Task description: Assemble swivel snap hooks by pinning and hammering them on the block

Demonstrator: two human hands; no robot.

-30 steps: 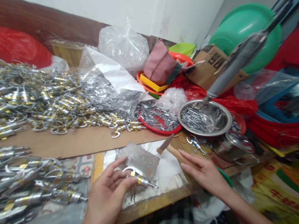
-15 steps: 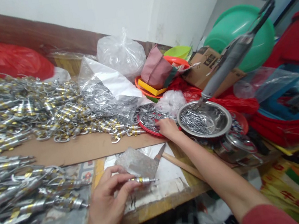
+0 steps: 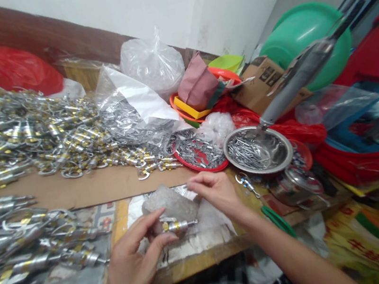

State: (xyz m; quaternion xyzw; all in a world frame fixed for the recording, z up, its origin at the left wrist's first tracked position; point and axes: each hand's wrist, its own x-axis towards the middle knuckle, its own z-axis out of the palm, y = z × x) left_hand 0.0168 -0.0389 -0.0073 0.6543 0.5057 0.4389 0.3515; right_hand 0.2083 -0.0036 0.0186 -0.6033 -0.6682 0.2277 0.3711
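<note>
The worktop (image 3: 194,265) is spanning the frame, and a heap of metal parts (image 3: 29,131) is filling its upper left. Cardboard (image 3: 75,191) is lying in front. Right of centre, a steel bowl (image 3: 276,147) is holding thin pins, and just beside it a red tray (image 3: 202,167) is carrying small silver pieces. The left hand (image 3: 134,261) is curling at lower centre, thumb and fingers closing on one fitting (image 3: 177,226). The right hand (image 3: 217,195) is hovering near it, fingertips drawn together — whether they are pinching anything, I cannot tell. A grey block (image 3: 165,203) is lying on white paper behind the fitting, whose thin tip is pointing right. The step in hand is seemingly fine work on this fitting; the next move is probably calling for a steady left grip and a careful right pinch.
</note>
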